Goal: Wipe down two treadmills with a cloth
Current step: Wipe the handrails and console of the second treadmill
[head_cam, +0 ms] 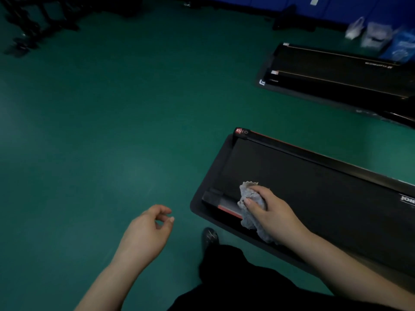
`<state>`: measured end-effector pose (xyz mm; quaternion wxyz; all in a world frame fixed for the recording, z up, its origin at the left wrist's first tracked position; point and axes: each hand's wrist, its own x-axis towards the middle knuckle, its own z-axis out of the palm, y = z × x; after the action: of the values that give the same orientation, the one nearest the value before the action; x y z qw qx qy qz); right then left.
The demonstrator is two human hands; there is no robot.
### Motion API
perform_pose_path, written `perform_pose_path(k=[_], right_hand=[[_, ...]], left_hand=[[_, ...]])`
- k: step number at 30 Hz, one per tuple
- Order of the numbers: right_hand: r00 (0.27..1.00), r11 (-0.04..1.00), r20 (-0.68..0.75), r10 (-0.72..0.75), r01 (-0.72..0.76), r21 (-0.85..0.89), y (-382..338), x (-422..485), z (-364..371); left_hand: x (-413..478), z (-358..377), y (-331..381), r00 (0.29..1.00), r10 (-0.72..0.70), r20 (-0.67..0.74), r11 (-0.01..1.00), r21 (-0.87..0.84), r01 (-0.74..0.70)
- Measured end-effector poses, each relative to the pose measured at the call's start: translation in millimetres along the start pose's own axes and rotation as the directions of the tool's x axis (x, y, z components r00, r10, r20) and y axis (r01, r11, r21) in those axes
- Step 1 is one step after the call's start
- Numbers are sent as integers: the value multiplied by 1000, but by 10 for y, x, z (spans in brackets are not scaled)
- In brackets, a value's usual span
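A flat black treadmill (314,187) with red trim lies on a dark mat at the right, close to me. My right hand (269,209) grips a crumpled grey cloth (248,198) and presses it on the near end of the belt, by the red-edged side rail. My left hand (148,227) hovers over the green floor left of the treadmill, fingers loosely curled, holding nothing. A second black treadmill (341,77) lies farther back at the upper right.
Green floor (101,131) spreads to the left. My dark shoe (210,237) stands by the mat's near edge. Plastic bags (377,37) sit beyond the far treadmill against a blue wall. Dark equipment (33,21) is at the top left.
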<state>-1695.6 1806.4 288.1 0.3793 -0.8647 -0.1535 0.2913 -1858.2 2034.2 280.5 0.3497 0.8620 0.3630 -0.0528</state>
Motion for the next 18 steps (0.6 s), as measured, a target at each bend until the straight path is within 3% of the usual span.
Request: perform_pose_path(k=[10, 18], right_hand=[[998, 999, 56, 6, -8, 33, -813, 1783, 160], [996, 996, -17, 86, -86, -5, -1493, 3004, 35]], left_hand=[[1778, -769, 97, 1000, -23, -9, 998, 50, 23], [3128, -1400, 222, 997, -38, -61, 999, -20, 37]])
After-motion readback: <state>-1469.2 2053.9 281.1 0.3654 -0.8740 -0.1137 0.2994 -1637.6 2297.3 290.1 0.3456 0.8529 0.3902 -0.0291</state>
